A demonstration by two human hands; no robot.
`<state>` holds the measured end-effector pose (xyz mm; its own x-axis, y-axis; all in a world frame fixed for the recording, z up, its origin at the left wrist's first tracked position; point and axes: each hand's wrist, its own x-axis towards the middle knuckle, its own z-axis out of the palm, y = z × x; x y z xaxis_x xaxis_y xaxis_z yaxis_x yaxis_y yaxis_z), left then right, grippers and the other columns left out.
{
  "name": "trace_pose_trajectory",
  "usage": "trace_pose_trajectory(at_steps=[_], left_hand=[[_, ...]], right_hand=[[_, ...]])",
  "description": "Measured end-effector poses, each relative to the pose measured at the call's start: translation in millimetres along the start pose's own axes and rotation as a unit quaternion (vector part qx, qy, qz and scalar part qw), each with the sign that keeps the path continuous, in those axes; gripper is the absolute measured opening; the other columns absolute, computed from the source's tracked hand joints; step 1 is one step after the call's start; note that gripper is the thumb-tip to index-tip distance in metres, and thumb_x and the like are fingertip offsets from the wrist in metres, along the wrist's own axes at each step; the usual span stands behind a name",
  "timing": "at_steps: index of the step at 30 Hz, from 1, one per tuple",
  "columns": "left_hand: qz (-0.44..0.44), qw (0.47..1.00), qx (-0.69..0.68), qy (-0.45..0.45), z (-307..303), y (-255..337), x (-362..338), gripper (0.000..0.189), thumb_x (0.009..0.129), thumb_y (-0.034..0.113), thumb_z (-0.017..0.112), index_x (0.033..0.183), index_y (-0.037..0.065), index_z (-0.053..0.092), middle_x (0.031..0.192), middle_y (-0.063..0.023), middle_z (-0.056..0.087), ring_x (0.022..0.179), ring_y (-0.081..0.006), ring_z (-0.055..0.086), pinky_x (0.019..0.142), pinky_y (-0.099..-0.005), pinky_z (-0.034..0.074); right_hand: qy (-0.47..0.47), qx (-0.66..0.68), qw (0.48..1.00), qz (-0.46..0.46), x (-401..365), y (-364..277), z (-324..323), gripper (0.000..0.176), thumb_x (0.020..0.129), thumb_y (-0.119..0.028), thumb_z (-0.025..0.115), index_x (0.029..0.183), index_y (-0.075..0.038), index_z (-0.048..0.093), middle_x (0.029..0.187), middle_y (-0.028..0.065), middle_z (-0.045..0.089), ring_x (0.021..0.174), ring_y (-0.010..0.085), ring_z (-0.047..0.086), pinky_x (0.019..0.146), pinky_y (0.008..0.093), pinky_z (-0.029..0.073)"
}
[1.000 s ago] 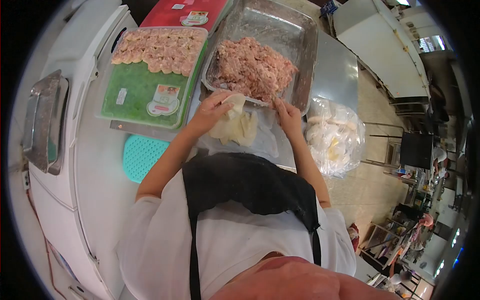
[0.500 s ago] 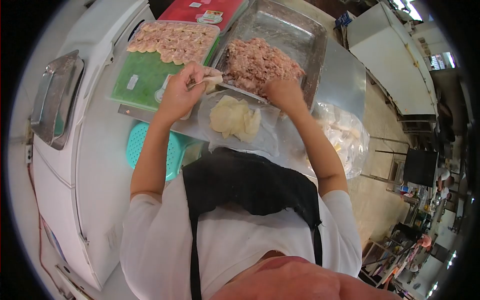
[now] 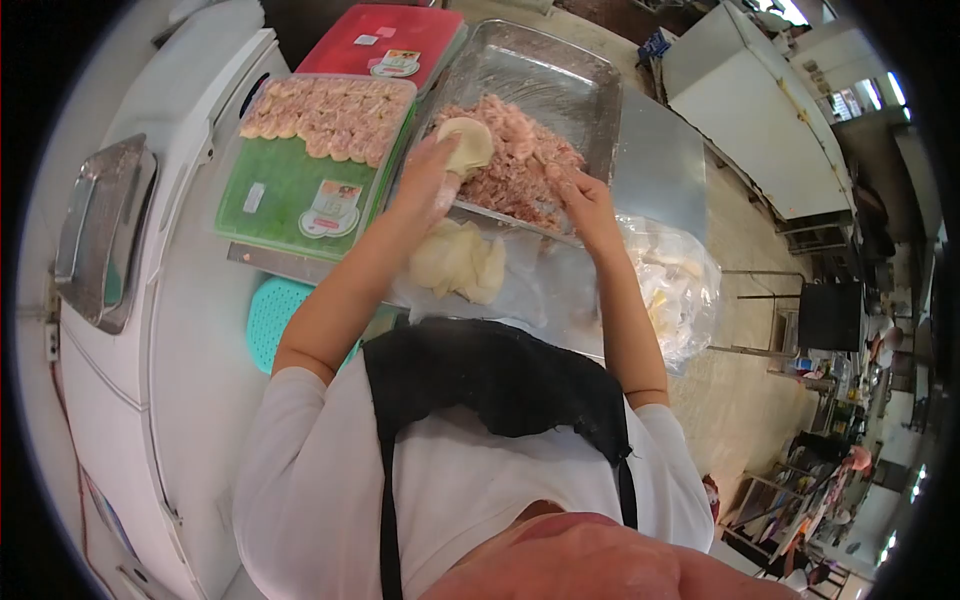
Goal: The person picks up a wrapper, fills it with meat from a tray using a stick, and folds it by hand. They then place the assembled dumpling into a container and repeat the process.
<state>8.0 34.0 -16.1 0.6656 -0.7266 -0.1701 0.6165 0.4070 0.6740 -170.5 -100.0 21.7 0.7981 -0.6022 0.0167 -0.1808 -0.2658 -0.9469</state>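
Observation:
My left hand holds a round, pale dough wrapper over the near left part of the minced meat. The wrapper lies opened out, its face turned up. At the meat's right edge is my right hand, its fingers bent together; what they grip, if anything, is hidden. The meat is heaped in the near part of a metal tray. Closer to my body, a loose pile of wrappers rests on a clear plastic sheet.
To the left, a green tray carries rows of filled dumplings. A red lid lies behind it. A turquoise perforated basket sits below the table edge, and a clear plastic bag of pale pieces lies at right.
My left hand has moved right and away from me, over the meat, and the wrapper now faces up. My right hand has drawn back from within the meat to its right edge.

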Motion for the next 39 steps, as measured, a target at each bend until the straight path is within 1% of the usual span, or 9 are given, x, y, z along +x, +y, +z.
trace_pose_trajectory(at_steps=[4,9,19,24,27,30,33,36,39], left_hand=[[-0.023,0.988,-0.150,-0.042,38.3,-6.4,2.5,0.034,0.097,0.023,0.043,0.119,-0.002,0.050,0.120,-0.0165,0.055,0.110,-0.0295,0.055,0.094,-0.0438,0.046],[-0.102,0.962,-0.250,-0.050,17.8,6.3,5.8,0.071,0.091,0.060,0.038,0.126,-0.001,0.044,0.132,-0.0206,0.046,0.125,-0.0378,0.041,0.109,-0.0524,0.026],[-0.066,0.980,-0.167,0.080,32.4,19.0,2.7,0.067,0.087,0.064,0.043,0.108,0.001,0.053,0.126,-0.0199,0.051,0.119,-0.0383,0.046,0.103,-0.0584,0.031],[-0.070,0.970,-0.224,0.057,52.9,29.6,-9.8,0.052,0.086,0.049,0.057,0.109,0.002,0.052,0.127,-0.0195,0.050,0.117,-0.0380,0.047,0.102,-0.0587,0.032],[-0.007,0.982,-0.102,-0.157,38.0,24.2,-8.0,0.049,0.082,0.023,0.066,0.122,0.001,0.049,0.131,-0.0149,0.047,0.119,-0.0321,0.047,0.103,-0.0496,0.036],[0.198,0.880,0.408,-0.141,45.2,34.0,-25.4,0.057,0.076,0.006,0.068,0.128,0.004,0.047,0.134,-0.0114,0.045,0.118,-0.0231,0.049,0.101,-0.0365,0.039],[0.288,0.771,0.527,-0.212,60.8,34.6,-29.8,0.056,0.070,0.000,0.068,0.124,0.005,0.052,0.125,-0.0083,0.054,0.108,-0.0178,0.054,0.095,-0.0287,0.043],[0.128,0.782,0.527,-0.307,63.1,37.7,-28.4,0.042,0.069,0.002,0.069,0.110,0.002,0.060,0.109,-0.0072,0.063,0.099,-0.0189,0.058,0.091,-0.0310,0.044],[0.195,0.736,0.552,-0.341,58.5,27.3,-24.8,0.033,0.068,0.009,0.071,0.099,0.000,0.064,0.095,-0.0076,0.066,0.093,-0.0205,0.060,0.089,-0.0317,0.045]], right_hand=[[0.082,-0.144,0.966,-0.198,13.4,36.6,21.1,0.034,0.094,-0.026,0.057,0.116,-0.001,0.062,0.079,0.0026,0.063,0.070,0.0163,0.058,0.062,0.0326,0.044],[-0.013,-0.411,0.903,-0.123,-11.4,-18.3,-10.8,0.022,0.089,-0.017,0.058,0.107,-0.006,0.066,0.094,0.0136,0.065,0.086,0.0327,0.061,0.073,0.0381,0.050],[-0.072,-0.544,0.832,-0.082,-24.7,-88.4,-12.6,0.020,0.088,-0.016,0.056,0.103,-0.007,0.065,0.100,0.0155,0.063,0.086,0.0332,0.062,0.074,0.0422,0.050],[-0.076,-0.398,0.879,-0.249,-9.3,-42.0,-24.0,0.023,0.089,-0.017,0.055,0.106,-0.005,0.063,0.089,0.0179,0.061,0.077,0.0358,0.061,0.069,0.0436,0.049],[-0.079,-0.283,0.940,-0.172,-4.7,-44.8,-54.5,0.025,0.092,-0.020,0.054,0.107,-0.001,0.062,0.087,0.0193,0.062,0.073,0.0347,0.060,0.066,0.0386,0.047],[-0.128,-0.231,0.961,-0.076,-12.2,-59.1,-71.8,0.028,0.094,-0.021,0.054,0.109,0.002,0.061,0.087,0.0203,0.062,0.073,0.0334,0.058,0.067,0.0356,0.045],[-0.165,-0.252,0.942,-0.145,-20.2,-54.1,-83.0,0.029,0.093,-0.019,0.055,0.112,0.001,0.061,0.085,0.0202,0.061,0.072,0.0333,0.057,0.067,0.0362,0.045],[-0.165,-0.217,0.923,-0.271,-18.9,-26.8,-77.5,0.029,0.091,-0.017,0.056,0.113,0.001,0.061,0.083,0.0196,0.060,0.070,0.0339,0.057,0.067,0.0376,0.045],[-0.193,-0.205,0.922,-0.266,-9.0,2.0,-78.5,0.029,0.089,-0.016,0.058,0.112,0.000,0.062,0.083,0.0187,0.060,0.072,0.0352,0.058,0.068,0.0401,0.046]])
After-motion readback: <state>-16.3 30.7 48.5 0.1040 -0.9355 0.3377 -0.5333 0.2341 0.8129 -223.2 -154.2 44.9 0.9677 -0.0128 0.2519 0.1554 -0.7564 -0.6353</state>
